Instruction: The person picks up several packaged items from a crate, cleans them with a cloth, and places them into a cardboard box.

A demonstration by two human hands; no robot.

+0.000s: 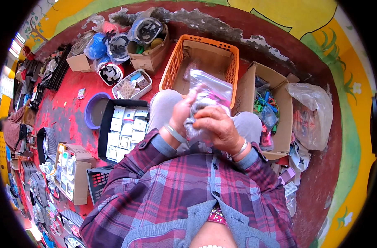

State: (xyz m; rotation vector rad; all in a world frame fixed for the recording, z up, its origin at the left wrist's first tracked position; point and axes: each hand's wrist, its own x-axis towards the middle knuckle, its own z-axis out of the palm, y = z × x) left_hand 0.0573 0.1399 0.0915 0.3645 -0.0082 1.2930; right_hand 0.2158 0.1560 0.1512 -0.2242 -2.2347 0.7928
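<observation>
near the centre of the frame, above the lap, a clear plastic bag (209,78) is held between two bare hands. its upper part is glossy, transparent film, creased, with a pale lilac sheen and a roughly straight top edge; bright pink shows lower down, though whether as print or contents cannot be told. a grey bundle (195,108), soft-looking and looped, lies against its lower left part, partly covered by fingers; whether it sits inside the film is unclear.

the left hand (181,113) has its grip closed on the bag's left side, some fingers hidden behind it. the right hand (220,124) curls its grip over the grey bundle from the right.

surroundings: upper centre, an orange basket (171,62) lined with cardboard; right of centre, a cardboard box (284,128) of coloured cords; left of centre, a black tray (103,134) of small white boxes (125,141), beside a purple basin (87,112).
</observation>
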